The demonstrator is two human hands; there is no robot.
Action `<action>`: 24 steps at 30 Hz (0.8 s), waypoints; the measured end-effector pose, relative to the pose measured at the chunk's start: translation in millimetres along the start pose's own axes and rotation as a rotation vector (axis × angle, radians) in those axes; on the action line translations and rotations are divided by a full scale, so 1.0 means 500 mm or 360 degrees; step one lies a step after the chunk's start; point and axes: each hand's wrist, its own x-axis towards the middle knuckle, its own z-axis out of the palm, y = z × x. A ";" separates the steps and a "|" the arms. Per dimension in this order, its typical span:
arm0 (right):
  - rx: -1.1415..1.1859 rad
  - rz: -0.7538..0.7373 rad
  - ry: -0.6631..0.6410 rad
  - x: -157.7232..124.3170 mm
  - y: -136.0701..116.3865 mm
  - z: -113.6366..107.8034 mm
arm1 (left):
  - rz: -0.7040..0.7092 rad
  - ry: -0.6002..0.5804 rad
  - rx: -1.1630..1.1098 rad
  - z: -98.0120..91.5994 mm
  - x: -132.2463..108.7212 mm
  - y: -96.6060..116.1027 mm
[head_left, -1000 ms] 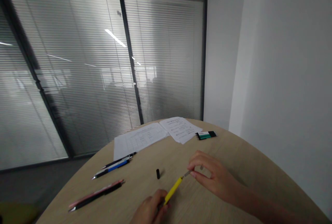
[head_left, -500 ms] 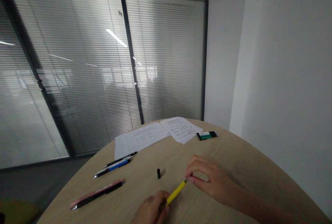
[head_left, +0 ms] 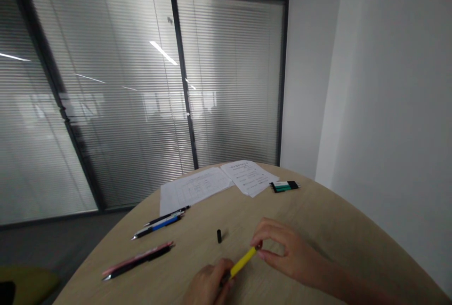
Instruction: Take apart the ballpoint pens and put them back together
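Fingers (head_left: 271,229) of your right hand (head_left: 291,253) pinch the tip of the yellow pen (head_left: 243,261), your left hand (head_left: 208,282) clenches its lower end, over the surface (head_left: 303,215) near the black cap (head_left: 219,236); hold both grips firm, pen level.
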 end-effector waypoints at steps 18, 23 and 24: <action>0.0049 0.0129 -0.0095 0.023 0.045 0.041 | 0.0030 0.0071 -0.0776 0.011 0.005 0.019; -0.0214 0.0271 -0.0195 0.078 0.099 0.097 | -0.0077 0.0367 -0.1022 0.003 0.016 -0.006; -0.0224 0.0268 -0.0232 0.087 0.110 0.111 | -0.0097 0.0407 -0.1031 0.000 0.019 -0.010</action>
